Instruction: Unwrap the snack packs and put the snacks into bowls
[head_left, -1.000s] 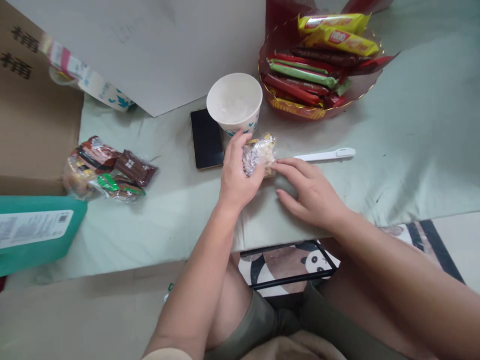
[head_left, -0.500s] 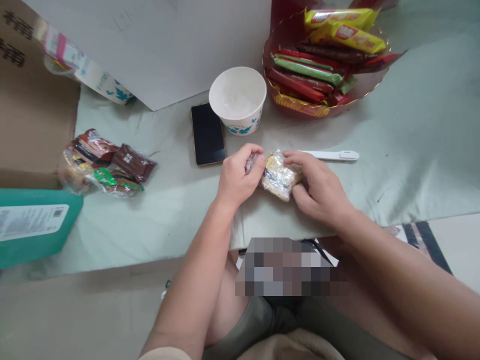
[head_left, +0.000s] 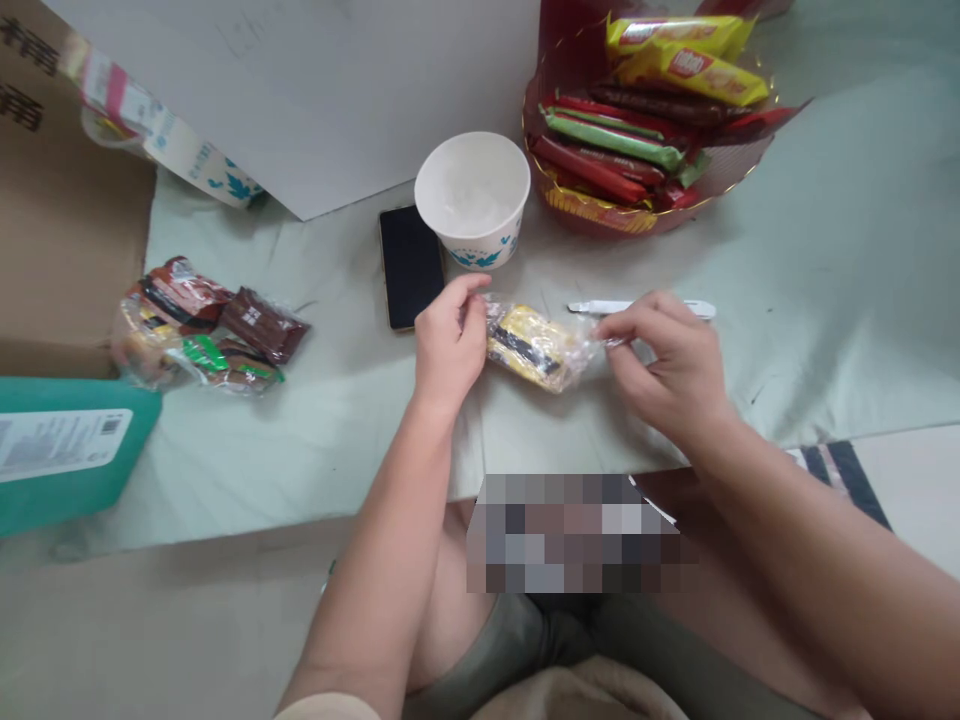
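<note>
A yellow snack packet [head_left: 531, 345] with a dark band and a clear crinkled wrapper is held between my two hands, just over the table's front part. My left hand [head_left: 451, 340] is closed on the wrapper's left end. At the right end, my right hand [head_left: 664, 365] pinches the clear film between thumb and forefinger. Behind my right hand lies a white utility knife [head_left: 637, 308], its dark tip pointing left. A white paper bowl [head_left: 474, 195] with blue leaf prints stands behind the packet, beside a black phone [head_left: 412, 265] lying flat.
A red, gold-rimmed basket [head_left: 592, 222] holds several wrapped snack bars at the back. Several wrapped snacks [head_left: 214, 325] lie at the left, near a cardboard box [head_left: 71, 230] and a teal container [head_left: 135, 440]. A large white box [head_left: 322, 90] stands behind.
My hands have moved apart, my right hand shifting right and now pinching the wrapper's end. The snack packet is stretched out sideways, with more of its yellow face showing.
</note>
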